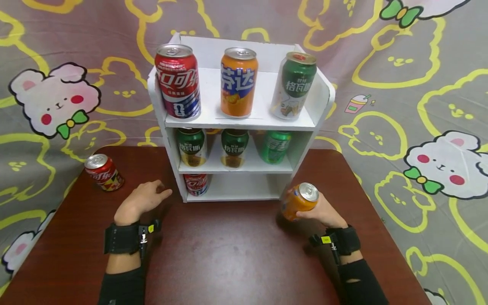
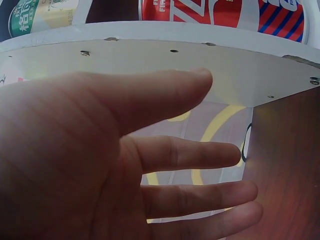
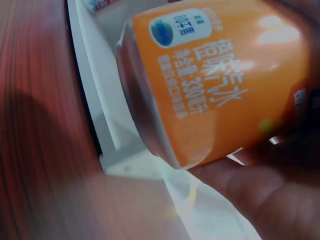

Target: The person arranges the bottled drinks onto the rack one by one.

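Note:
My right hand grips an orange soda can beside the lower right corner of the white shelf. In the right wrist view the can lies sideways across the picture, its base toward the shelf's bottom board. Left of the shelf, my left hand hovers near the side panel and holds nothing; its fingers look extended in the left wrist view. Further left, a red cola can stands on the table. On the bottom shelf, another red can stands at the left end.
On top stand a large red cola can, an orange can and a green-white can. The middle shelf holds two green-gold cans and a green can. A patterned cloth hangs behind the brown table.

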The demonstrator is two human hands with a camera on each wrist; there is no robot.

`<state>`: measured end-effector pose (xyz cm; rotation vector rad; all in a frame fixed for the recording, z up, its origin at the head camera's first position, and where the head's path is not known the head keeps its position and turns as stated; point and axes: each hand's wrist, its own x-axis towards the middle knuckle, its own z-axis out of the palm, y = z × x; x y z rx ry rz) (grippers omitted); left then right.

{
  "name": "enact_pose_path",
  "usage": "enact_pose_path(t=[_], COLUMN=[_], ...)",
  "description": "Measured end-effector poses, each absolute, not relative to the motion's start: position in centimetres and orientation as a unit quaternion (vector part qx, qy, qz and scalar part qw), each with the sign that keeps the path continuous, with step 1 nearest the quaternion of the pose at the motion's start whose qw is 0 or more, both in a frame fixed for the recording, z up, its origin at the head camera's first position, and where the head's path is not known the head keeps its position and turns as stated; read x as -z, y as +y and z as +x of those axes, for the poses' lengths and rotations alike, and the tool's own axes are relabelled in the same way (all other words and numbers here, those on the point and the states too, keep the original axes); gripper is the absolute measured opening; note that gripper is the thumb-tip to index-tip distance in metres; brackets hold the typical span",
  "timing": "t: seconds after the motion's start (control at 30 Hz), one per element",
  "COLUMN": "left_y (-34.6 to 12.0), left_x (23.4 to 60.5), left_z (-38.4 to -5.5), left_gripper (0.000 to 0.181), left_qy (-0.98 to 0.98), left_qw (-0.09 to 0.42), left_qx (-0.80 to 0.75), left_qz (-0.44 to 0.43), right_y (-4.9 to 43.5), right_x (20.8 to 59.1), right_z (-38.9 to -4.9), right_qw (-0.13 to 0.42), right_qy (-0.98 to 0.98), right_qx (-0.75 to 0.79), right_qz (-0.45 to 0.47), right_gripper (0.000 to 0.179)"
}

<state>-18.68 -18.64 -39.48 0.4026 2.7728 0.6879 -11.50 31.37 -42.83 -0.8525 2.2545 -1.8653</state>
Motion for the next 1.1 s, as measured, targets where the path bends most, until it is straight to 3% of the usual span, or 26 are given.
enact_pose_path(t=[0.4, 0.83, 1.1], left_y=[-18.8, -18.9, -19.0], left_x=[39.5, 39.3, 39.2], left_z=[-18.6, -18.8, -18.6], left_gripper=[0.058, 0.055, 0.055], left_qy=[0.951, 0.953, 0.954], left_qw=[0.14, 0.128, 0.127], left_qx=[-0.245, -0.24, -0.238], left_qz=[0.126, 0.132, 0.13], right_y=[25.1, 19.5, 17.8], right_x=[40.9, 41.4, 42.3], right_z=[-12.7, -14.9, -16.4], right_qw=[0.091, 0.046, 0.048], right_qy=[0.758, 0.81, 0.83], right_qx=[0.567, 0.528, 0.504], right_qz=[-0.31, -0.251, -0.235], right_gripper=[0.062, 0.068, 0.055])
